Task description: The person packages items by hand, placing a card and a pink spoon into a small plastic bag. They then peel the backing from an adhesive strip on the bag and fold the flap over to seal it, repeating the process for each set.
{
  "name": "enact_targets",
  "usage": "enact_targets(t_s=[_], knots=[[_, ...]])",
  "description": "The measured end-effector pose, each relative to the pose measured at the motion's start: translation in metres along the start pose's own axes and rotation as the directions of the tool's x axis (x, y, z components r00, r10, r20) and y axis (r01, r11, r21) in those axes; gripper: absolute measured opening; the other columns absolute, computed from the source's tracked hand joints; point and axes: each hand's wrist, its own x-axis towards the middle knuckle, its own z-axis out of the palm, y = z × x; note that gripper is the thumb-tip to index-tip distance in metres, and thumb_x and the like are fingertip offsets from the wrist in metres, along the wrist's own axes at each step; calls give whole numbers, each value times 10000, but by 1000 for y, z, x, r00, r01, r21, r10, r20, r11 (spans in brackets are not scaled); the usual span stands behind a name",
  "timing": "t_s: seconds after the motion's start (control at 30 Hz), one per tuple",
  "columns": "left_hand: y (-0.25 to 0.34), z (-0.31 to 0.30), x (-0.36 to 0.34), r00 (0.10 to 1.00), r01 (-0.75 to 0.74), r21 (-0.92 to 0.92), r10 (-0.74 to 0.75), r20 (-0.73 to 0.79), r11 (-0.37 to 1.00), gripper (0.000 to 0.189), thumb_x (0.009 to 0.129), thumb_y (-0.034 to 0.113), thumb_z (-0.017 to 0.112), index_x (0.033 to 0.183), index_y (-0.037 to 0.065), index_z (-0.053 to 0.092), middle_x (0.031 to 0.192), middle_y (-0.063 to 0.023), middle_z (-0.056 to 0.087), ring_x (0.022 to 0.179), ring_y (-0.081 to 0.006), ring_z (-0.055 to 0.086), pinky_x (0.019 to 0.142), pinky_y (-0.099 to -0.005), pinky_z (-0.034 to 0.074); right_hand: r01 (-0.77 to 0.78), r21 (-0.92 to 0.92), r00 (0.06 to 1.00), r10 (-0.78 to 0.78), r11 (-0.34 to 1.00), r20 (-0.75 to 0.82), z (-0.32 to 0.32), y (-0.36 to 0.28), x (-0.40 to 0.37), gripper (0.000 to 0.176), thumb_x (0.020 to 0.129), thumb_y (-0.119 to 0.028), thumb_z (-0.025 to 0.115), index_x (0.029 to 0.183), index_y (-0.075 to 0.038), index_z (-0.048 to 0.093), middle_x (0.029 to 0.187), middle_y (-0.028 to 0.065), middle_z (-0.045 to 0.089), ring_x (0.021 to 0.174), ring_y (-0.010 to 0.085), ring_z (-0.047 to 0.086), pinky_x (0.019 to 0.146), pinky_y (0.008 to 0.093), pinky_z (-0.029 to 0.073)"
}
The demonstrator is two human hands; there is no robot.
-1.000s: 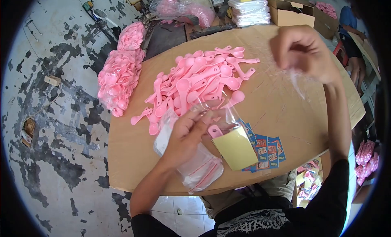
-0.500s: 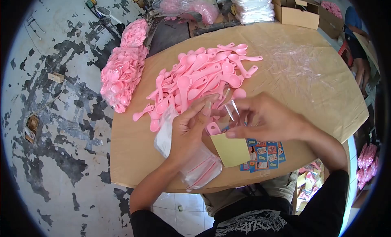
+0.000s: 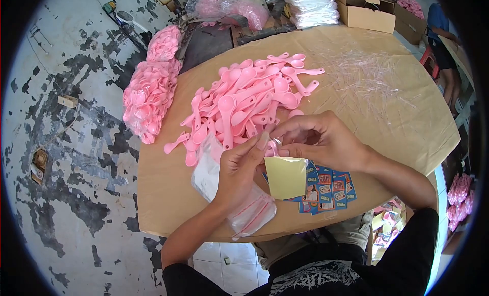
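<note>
A pale yellow card (image 3: 286, 179) hangs below my fingers, with the pink handle end of a spoon (image 3: 273, 149) and shiny clear plastic at its top, seemingly one small plastic packet. My left hand (image 3: 240, 166) pinches the packet's upper left side between thumb and fingers. From the right, my right hand (image 3: 323, 143) pinches its top edge, fingers curled. Fingers hide much of the spoon. Under my left wrist lies a stack of clear plastic bags (image 3: 252, 214) with red lines. Blue printed cards (image 3: 326, 191) are spread beneath and beside the yellow card.
A heap of pink measuring spoons (image 3: 239, 95) covers the table's middle. Thin clear strips (image 3: 372, 77) are scattered at the right. Bagged spoons (image 3: 150, 95) stand off the left edge. Behind are plastic packs (image 3: 311, 11) and a cardboard box (image 3: 367, 13). Another person (image 3: 445, 51) sits far right.
My right hand has moved left to meet my left hand at the top of the packet. The clear strip seen between its fingers no longer shows there. The yellow card hangs straighter.
</note>
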Motion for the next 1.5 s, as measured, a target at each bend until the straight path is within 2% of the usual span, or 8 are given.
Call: enact_targets(t_s=[0.17, 0.27, 0.77, 1.07, 1.17, 1.3, 1.4, 1.5], knots=[[-5, -5, -1, 1000, -8, 54, 8, 3, 999, 392, 1002, 192, 478, 1336, -14, 481, 1136, -105, 638, 960, -153, 643, 811, -307, 547, 143, -27, 987, -140, 989, 83, -8, 6, 3, 230, 905, -130, 652, 1119, -49, 675, 941, 48, 700, 776, 66, 617, 661, 236, 508], [4, -2, 0, 1000, 15, -14, -15, -3, 1000, 378, 994, 194, 506, 1322, 4, 508, 1080, -79, 647, 896, -118, 634, 755, -272, 532, -208, 102, 978, 208, 973, 20, -12, -14, 0, 223, 914, -143, 640, 1103, -30, 678, 926, 51, 696, 712, 51, 601, 603, 224, 510], [6, -26, 13, 981, -96, 237, 51, 188, 967, 156, 998, 118, 468, 1066, 34, 580, 998, -29, 608, 896, -89, 599, 748, -248, 523, 491, -273, 871, -455, 827, 187, -38, 11, 10, 278, 714, 91, 580, 882, -63, 739, 740, 63, 676, 679, 195, 581, 651, 321, 455], [4, -34, 14, 947, -256, 430, 135, 291, 866, 105, 941, 108, 580, 966, 24, 523, 911, -2, 557, 901, -89, 604, 783, -247, 530, 467, -313, 883, -422, 827, 204, -35, 7, 11, 206, 717, 82, 540, 775, -33, 701, 716, 60, 658, 728, 231, 587, 700, 338, 457], [0, -28, 14, 971, -174, 404, 87, 224, 898, 176, 874, 40, 658, 937, 35, 494, 895, -10, 556, 869, -102, 622, 753, -246, 531, 511, -439, 858, -405, 739, 316, -47, 7, 13, 218, 740, 77, 479, 807, -24, 660, 757, 64, 651, 768, 238, 591, 726, 353, 460], [4, -27, 13, 976, -89, 347, 12, 216, 934, 267, 834, 46, 717, 927, 44, 467, 887, -10, 555, 901, -134, 658, 771, -257, 552, 219, -236, 973, -230, 947, -17, -42, -3, 10, 280, 822, 55, 467, 1051, -26, 608, 920, 80, 658, 877, 177, 617, 793, 317, 490], [1, -28, 12, 966, -150, 362, 59, 251, 920, 299, 823, 23, 716, 999, 44, 475, 928, -28, 556, 933, -146, 651, 801, -280, 550, -55, -406, 967, 150, 912, 205, -28, -33, 4, 271, 895, -29, 550, 1160, -31, 605, 964, 75, 667, 863, 125, 620, 741, 272, 516], [12, -30, 13, 961, -243, 374, 169, 220, 895, 300, 840, 31, 694, 1058, 32, 489, 982, -51, 554, 965, -153, 638, 807, -287, 543, 113, -313, 979, -52, 943, 197, -26, -18, 9, 388, 887, -132, 653, 1261, -66, 574, 986, 77, 669, 751, 99, 617, 654, 249, 518]])
